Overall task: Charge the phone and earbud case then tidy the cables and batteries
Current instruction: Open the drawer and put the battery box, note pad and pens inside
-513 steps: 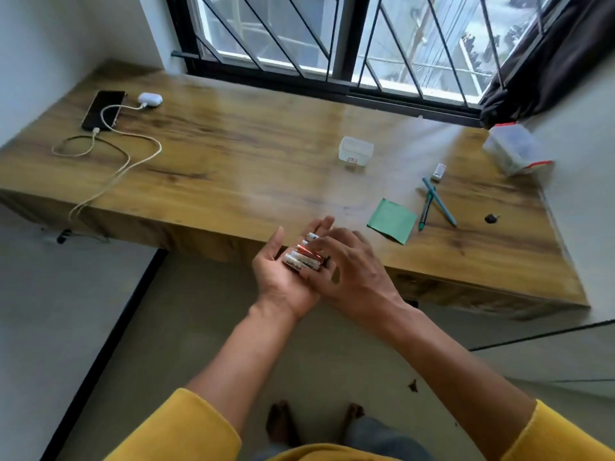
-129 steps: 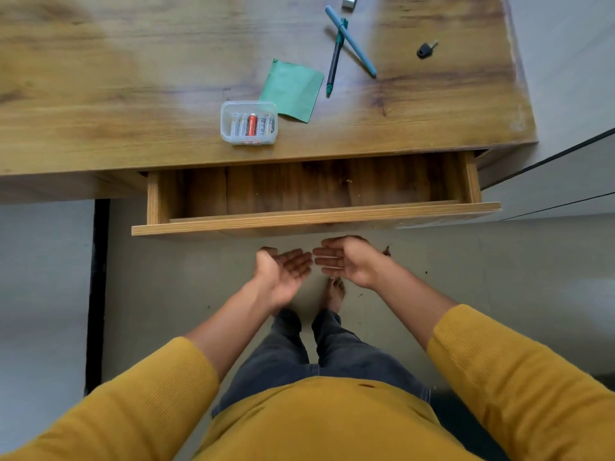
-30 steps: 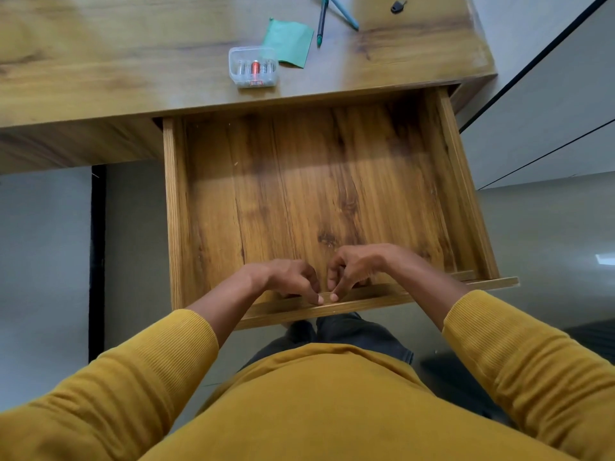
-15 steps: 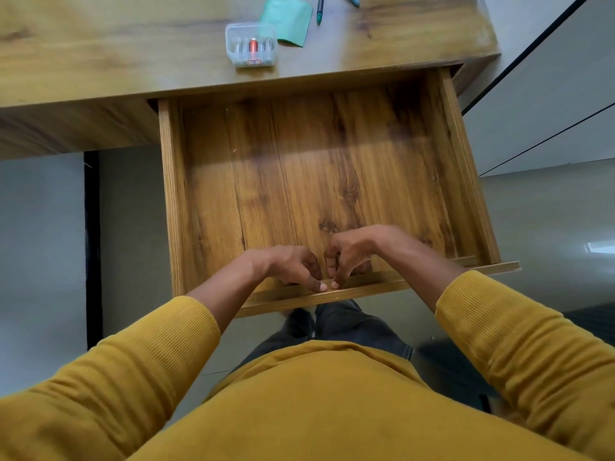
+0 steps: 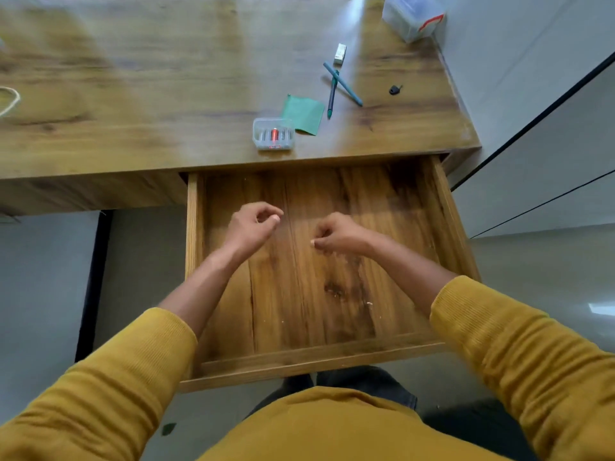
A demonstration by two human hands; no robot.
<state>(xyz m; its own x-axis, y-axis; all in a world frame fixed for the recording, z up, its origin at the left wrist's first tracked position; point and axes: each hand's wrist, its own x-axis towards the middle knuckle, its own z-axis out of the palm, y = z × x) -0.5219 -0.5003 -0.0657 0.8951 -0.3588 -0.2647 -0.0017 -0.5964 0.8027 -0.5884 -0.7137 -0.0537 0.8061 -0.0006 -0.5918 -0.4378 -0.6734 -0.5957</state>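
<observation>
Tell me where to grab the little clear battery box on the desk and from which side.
Take the battery box from above, thumb and fingers across its two short side walls. It sits flat and open-topped near the desk edge; green paper crowds its far right corner.

Desk (image 5: 139,104): wood-grain top w/ semi-gloss finish, pale window glare streaks across it. Drawer (image 5: 336,261) under both hands: same grained wood, bottom duller than the desk, dark knot patch + a few pale specks nr the front. Box (image 5: 273,134), beyond the hands on the desk edge: clear plastic, smooth, w/ shiny metal batteries (image 5: 274,134) inside, one w/ a glossy red wrap. Paper (image 5: 304,114) touching the box's far right corner: green, matt. Pens (image 5: 339,87) past it: smooth teal plastic. Tub (image 5: 412,15) far right: frosted clear plastic. Sleeves (image 5: 519,354): mustard ribbed knit, matt. Floor (image 5: 40,277): grey, smooth, slight sheen.
</observation>
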